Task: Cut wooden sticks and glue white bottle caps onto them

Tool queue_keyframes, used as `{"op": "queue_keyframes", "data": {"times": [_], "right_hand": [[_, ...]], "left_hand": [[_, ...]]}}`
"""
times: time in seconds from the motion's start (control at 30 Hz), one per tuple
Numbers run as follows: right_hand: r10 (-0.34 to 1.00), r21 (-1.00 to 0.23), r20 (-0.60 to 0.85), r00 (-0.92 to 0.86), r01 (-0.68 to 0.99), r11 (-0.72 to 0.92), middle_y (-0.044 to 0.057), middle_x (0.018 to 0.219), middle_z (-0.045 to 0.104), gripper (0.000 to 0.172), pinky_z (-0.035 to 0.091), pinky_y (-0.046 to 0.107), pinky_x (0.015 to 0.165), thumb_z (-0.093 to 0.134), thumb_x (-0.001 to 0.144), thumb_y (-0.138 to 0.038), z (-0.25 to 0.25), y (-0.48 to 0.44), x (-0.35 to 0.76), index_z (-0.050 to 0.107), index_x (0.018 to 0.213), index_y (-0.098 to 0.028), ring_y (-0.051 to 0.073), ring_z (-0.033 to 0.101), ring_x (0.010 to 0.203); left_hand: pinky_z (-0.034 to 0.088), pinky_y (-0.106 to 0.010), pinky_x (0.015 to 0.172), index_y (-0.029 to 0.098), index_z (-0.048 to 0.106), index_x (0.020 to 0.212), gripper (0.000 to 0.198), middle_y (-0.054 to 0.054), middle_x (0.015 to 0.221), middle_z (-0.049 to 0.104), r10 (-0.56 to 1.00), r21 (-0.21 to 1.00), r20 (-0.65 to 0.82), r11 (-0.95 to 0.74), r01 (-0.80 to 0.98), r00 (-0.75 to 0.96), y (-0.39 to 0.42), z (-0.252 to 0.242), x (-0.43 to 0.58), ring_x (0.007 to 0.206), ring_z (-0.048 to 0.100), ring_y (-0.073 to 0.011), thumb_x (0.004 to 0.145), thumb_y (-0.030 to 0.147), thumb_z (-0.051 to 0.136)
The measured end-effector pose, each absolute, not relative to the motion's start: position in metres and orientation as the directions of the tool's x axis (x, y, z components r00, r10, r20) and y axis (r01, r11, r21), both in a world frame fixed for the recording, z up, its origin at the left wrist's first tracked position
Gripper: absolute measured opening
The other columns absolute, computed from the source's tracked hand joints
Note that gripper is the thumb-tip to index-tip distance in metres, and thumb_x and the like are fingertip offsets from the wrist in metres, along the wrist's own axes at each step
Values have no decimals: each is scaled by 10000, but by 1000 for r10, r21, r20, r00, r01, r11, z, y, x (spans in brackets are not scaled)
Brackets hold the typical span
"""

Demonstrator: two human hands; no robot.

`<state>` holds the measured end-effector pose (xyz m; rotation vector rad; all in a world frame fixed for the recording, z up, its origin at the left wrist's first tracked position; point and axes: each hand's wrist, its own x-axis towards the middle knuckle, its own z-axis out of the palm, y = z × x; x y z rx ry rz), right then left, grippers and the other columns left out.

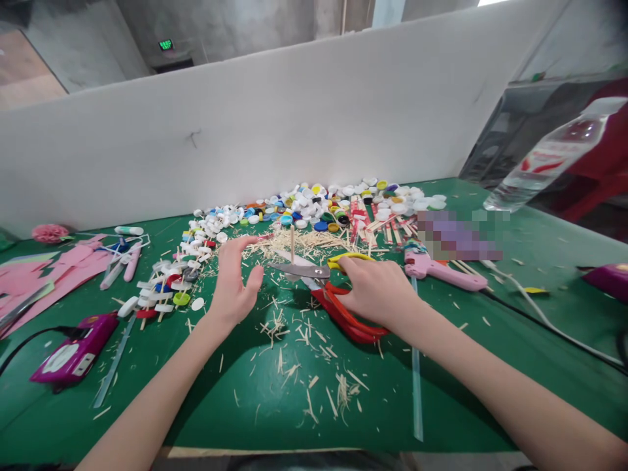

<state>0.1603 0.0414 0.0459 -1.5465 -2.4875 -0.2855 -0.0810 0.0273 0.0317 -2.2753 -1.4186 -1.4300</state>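
My right hand [375, 288] grips a pair of scissors [321, 272] with one yellow and one red handle loop. Their blades are spread and point left, close to a thin wooden stick [292, 244] that stands upright. Whether the blades touch the stick I cannot tell. The foot of the stick is partly hidden behind the blades, where something whitish shows. To the left of the stick, my left hand [235, 278] holds nothing, its thumb and fingers spread apart. Wood splinters [275, 327] are scattered on the green table [235, 418] under both hands.
Loose bottle caps [304, 196] pile along the white partition [275, 124]. Caps on sticks [159, 291] lie left, near a purple power strip [76, 350] and pink paper [63, 275]. On the right are a pink glue gun [446, 271], its cable, a glue stick [417, 386] and a water bottle [549, 157].
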Motion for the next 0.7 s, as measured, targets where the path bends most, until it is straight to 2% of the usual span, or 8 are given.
{"op": "queue_keyframes", "data": {"times": [0.1,0.2,0.37,0.5,0.7], "right_hand": [[808,138,313,-499,866,481,68,709,644,235,174,299,503,467,750,-352,42,38,156,572,823,-155,180,545,602],[756,147,341,-559,826,544,72,714,647,211,183,303,514,477,744,-333,36,32,149,573,796,-152,179,558,607],[728,118,363,-581,804,583,57,689,641,245,167,301,508,511,745,-394,31,24,139,569,769,-156,174,560,591],[712,117,377,-592,793,598,56,666,637,249,157,298,511,522,737,-399,30,22,136,568,758,-155,171,549,571],[700,137,388,-599,789,599,57,633,633,207,139,295,506,521,733,-357,30,22,137,573,744,-157,155,527,542]], "left_hand": [[440,-411,863,173,583,965,205,-89,961,625,536,56,792,-541,839,292,24,36,-75,967,531,-230,871,325,483],[449,-335,711,174,581,727,177,-44,727,626,470,-121,774,-548,828,424,23,35,-68,774,552,-191,845,297,535],[391,-314,571,171,543,614,306,-41,597,553,479,-130,789,-483,866,385,23,32,-66,600,482,-168,839,373,495],[362,-317,560,175,526,578,362,-36,562,501,512,-137,769,-453,881,383,24,32,-69,573,450,-165,847,407,455],[331,-304,551,188,477,531,373,-20,527,447,480,-196,769,-452,870,422,26,35,-67,558,410,-158,877,308,410]]}}
